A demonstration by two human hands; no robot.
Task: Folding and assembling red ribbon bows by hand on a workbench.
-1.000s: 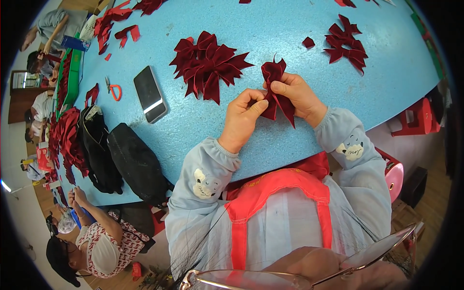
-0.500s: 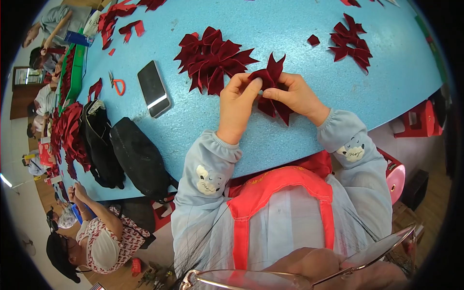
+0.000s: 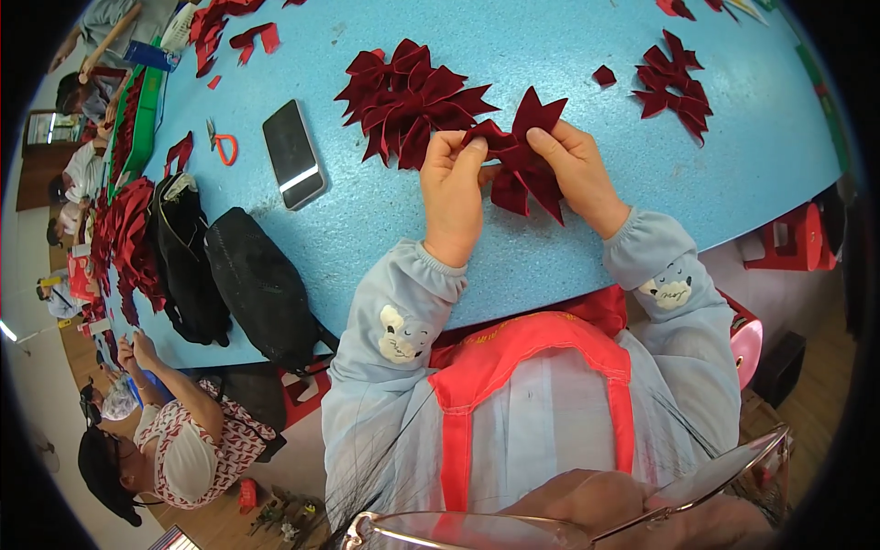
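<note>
Between my two hands, above the blue table, is a dark red velvet bow (image 3: 524, 174) with pointed tails. My left hand (image 3: 453, 183) pinches its left loop between thumb and fingers. With thumb and fingers, my right hand (image 3: 581, 174) grips the right side of the same bow. Just beyond my left hand lies a pile of dark red bows (image 3: 412, 101). Farther to the right, a few more dark red bows (image 3: 674, 87) lie together, with a small dark red scrap (image 3: 604, 76) beside them.
A phone (image 3: 293, 151) and orange-handled snips (image 3: 223, 143) lie to the left on the blue table (image 3: 385, 243). Nearer are two black pouches (image 3: 257, 284). Red ribbon pieces (image 3: 128, 238) heap by a green tray (image 3: 137, 133). Co-workers (image 3: 188, 440) sit along the left; a red stool (image 3: 790, 240) stands right.
My right thumb has moved up and away from my left thumb, and the bow's loop now shows between them. The bow has turned slightly, its upper tail pointing more to the right.
</note>
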